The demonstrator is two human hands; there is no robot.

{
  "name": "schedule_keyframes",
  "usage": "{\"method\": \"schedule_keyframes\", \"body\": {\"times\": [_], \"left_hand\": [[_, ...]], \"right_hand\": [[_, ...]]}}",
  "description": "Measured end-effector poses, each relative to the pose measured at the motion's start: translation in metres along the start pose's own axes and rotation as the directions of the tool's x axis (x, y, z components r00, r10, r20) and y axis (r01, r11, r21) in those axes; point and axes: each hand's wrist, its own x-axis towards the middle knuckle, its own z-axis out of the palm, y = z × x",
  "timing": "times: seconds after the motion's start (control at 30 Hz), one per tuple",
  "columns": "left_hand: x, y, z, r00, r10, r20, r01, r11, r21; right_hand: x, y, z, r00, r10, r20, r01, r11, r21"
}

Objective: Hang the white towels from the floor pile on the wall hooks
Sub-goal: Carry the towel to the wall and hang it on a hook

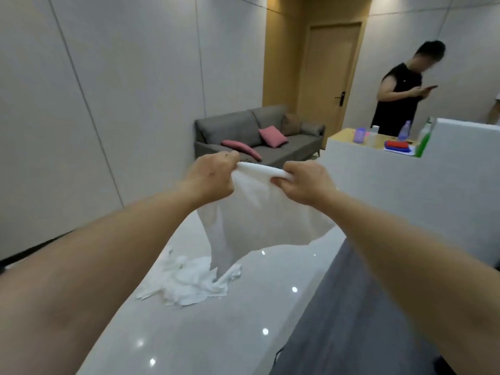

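Observation:
A white towel (259, 217) hangs in front of me, stretched by its top edge between both hands. My left hand (211, 177) grips the left end of that edge and my right hand (303, 182) grips the right end. The towel's lower part drapes down almost to the glossy floor. Below it a crumpled pile of white towels (186, 280) lies on the floor. No wall hooks are in view.
A panelled wall (108, 104) runs along the left. A grey sofa (259, 133) with pink cushions stands at the back before a wooden door (330, 69). A white counter (405, 180) with bottles is at right; a person (400, 90) stands behind it.

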Motion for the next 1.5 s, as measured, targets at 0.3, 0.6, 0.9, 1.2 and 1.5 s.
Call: {"method": "schedule_keyframes", "body": {"times": [0.3,0.6,0.9,1.2,1.5], "left_hand": [[-0.144,-0.139,-0.137,0.933,-0.358,0.033,0.328,0.887,0.325],[-0.343,-0.261,-0.314,0.814,-0.578,-0.063,0.529,0.691,0.492],[-0.556,-0.327,-0.461,0.681,-0.711,-0.173,0.627,0.445,0.639],[-0.725,-0.353,-0.570,0.519,-0.798,-0.305,0.651,0.138,0.746],[-0.841,-0.425,-0.666,0.325,-0.820,-0.470,0.581,-0.219,0.784]], "right_hand": [[0.081,-0.220,0.029,0.909,-0.416,0.032,0.399,0.889,0.226],[0.096,-0.522,0.045,0.784,-0.617,0.070,0.490,0.684,0.540],[0.045,-0.808,0.049,0.559,-0.825,-0.087,0.695,0.408,0.592],[-0.015,-1.052,0.054,0.324,-0.915,-0.241,0.700,0.060,0.712],[-0.037,-1.286,0.053,0.091,-0.899,-0.429,0.637,-0.279,0.719]]}}
